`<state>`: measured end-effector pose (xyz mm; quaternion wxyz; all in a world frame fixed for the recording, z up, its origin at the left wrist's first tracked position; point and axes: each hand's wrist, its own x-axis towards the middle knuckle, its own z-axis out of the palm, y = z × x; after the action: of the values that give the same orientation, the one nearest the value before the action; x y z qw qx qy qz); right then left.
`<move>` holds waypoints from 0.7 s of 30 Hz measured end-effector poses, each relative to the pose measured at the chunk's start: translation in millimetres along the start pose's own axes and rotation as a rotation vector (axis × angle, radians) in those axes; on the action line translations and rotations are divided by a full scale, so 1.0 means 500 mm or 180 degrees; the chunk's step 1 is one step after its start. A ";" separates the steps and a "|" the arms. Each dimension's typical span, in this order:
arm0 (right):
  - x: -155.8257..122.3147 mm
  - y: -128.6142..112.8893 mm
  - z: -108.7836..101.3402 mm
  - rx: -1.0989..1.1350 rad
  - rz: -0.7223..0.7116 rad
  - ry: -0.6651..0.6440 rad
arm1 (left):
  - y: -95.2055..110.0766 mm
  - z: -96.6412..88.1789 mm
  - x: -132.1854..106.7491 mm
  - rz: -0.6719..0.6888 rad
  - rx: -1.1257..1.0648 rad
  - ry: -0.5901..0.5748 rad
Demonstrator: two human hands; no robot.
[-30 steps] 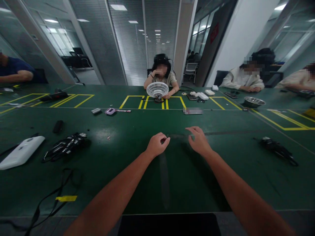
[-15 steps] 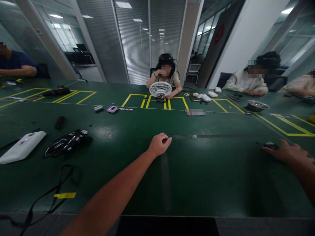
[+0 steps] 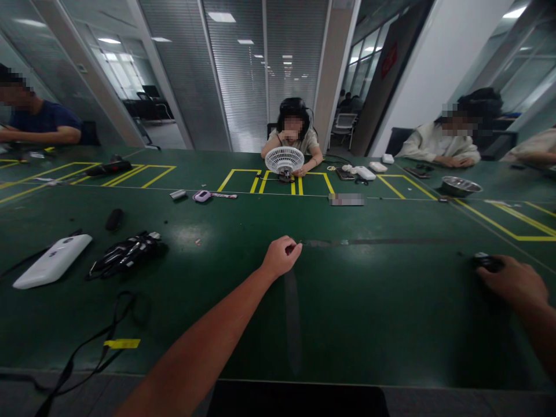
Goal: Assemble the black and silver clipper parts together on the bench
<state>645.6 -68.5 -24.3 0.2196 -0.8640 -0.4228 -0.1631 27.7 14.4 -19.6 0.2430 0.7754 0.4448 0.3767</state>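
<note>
My left hand (image 3: 281,256) rests at the middle of the green table (image 3: 356,307), its fingers curled in a pinch around something small and dark that I cannot make out. A thin dark strip (image 3: 382,241) runs rightward along the table from it. Far out at the right, my right hand (image 3: 512,285) lies over a black device (image 3: 485,262), fingers closed on its near part; most of the device is hidden under the hand.
A white box (image 3: 54,260), a black bundle of cables (image 3: 128,253) and a black strap with a yellow tag (image 3: 121,343) lie at the left. Across the table a person sits behind a white fan (image 3: 284,160). A metal bowl (image 3: 461,186) stands far right, where other people sit.
My right hand has left the middle of the table, swung far to the right and closed over the black device. My left hand has stayed in place, still pinched.
</note>
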 end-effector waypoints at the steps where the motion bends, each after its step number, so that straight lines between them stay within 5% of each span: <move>1: 0.001 0.003 0.003 0.0044 0.0204 -0.0162 | 0.000 0.000 0.000 0.0015 -0.0007 -0.0002; 4: 0.000 -0.015 -0.001 0.0030 0.0484 -0.0317 | 0.000 -0.002 0.001 0.0092 -0.0018 -0.0003; 8: -0.005 -0.108 -0.029 -0.0150 0.0304 -0.0003 | -0.001 -0.004 0.002 0.0126 0.0012 -0.0015; 15: -0.055 -0.382 -0.084 0.0400 -0.0963 0.0338 | -0.004 0.000 0.001 0.0005 -0.0050 -0.0036; 21: -0.222 -0.621 -0.085 0.1547 -0.2006 -0.0113 | -0.003 0.000 0.002 0.0023 -0.0032 -0.0029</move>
<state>326.9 6.1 34.8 0.3495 -0.6175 -0.6971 -0.1028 27.0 15.8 -20.4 0.2475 0.7775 0.4390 0.3762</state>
